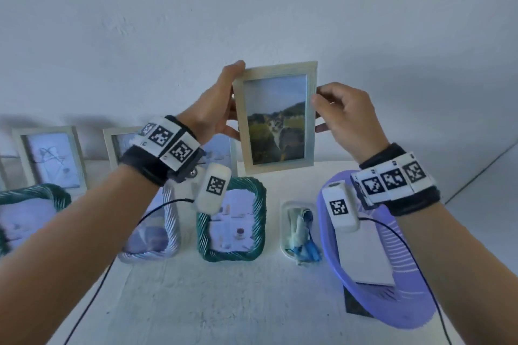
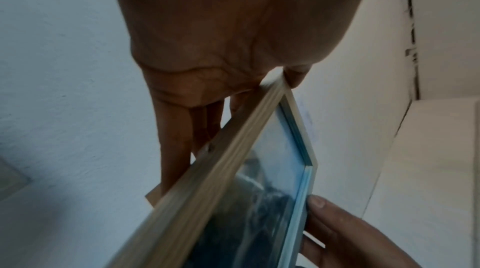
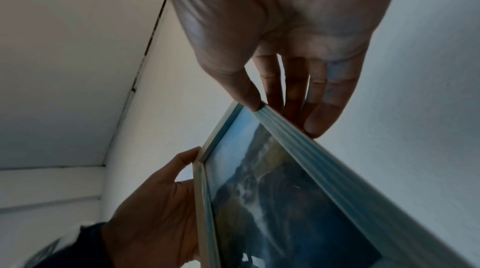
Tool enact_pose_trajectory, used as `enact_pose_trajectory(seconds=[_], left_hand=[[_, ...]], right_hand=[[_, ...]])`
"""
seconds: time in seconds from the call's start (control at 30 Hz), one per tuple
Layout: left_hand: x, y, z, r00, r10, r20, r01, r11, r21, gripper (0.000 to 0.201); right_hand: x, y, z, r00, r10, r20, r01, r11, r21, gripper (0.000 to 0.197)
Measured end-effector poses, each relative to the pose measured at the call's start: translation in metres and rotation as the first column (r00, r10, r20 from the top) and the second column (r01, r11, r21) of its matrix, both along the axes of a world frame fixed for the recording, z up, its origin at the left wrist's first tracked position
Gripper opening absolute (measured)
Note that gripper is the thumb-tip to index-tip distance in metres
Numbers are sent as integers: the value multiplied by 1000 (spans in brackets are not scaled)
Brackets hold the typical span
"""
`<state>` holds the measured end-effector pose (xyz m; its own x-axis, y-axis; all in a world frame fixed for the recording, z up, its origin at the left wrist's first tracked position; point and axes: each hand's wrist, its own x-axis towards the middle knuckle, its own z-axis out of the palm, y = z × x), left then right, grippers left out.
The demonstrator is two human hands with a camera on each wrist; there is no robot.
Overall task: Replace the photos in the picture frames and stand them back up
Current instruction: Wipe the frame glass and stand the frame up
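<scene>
Here both the left hand (image 1: pixel 214 109) and right hand (image 1: pixel 346 117) pinch the pale frame (image 1: pixel 276 117) upright, fingers clamped on its side edges

Both forearms are bare. Each wrist wears a black strap (image 1: pixel 145 165) carrying white blocks printed with black square-code markers (image 1: pixel 392 179). A white capsule-shaped unit (image 1: pixel 213 187), also marked, hangs beneath each wrist, apparently trailing a thin black cable (image 1: pixel 157 211).

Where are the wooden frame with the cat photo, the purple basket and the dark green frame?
wooden frame (image 1: pixel 310 131): head view, on its right wooden border.
purple basket (image 1: pixel 403 308): head view, on its bare inner wall.
dark green frame (image 1: pixel 259 221): head view, on its right twisted border.
</scene>
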<state>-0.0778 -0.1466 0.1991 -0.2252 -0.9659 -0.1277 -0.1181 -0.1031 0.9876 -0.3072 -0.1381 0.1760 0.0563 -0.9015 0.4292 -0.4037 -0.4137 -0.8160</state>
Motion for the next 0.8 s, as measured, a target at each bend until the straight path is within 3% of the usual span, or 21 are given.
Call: enact_pose_trajectory(seconds=[0.13, 0.33, 0.6, 0.8], left_hand=[[-8, -50, -8, 997, -76, -25, 78, 993, 91, 61], [-17, -103, -33, 985, -172, 29, 159, 950, 268, 42], [-30, -126, -77, 962, -244, 121, 170, 885, 434, 36], [-32, -130, -86, 938, -304, 168, 189, 853, 487, 45]], right_hand=[[-9, -43, -5, 994, -6, -109, 10, 999, 34, 23], [-22, -88, -35, 982, 20, -188, 24, 973, 228, 13], [-33, -114, -73, 945, 93, -315, 56, 900, 433, 10], [-33, -122, -88, 945, 172, -278, 8, 838, 546, 2]])
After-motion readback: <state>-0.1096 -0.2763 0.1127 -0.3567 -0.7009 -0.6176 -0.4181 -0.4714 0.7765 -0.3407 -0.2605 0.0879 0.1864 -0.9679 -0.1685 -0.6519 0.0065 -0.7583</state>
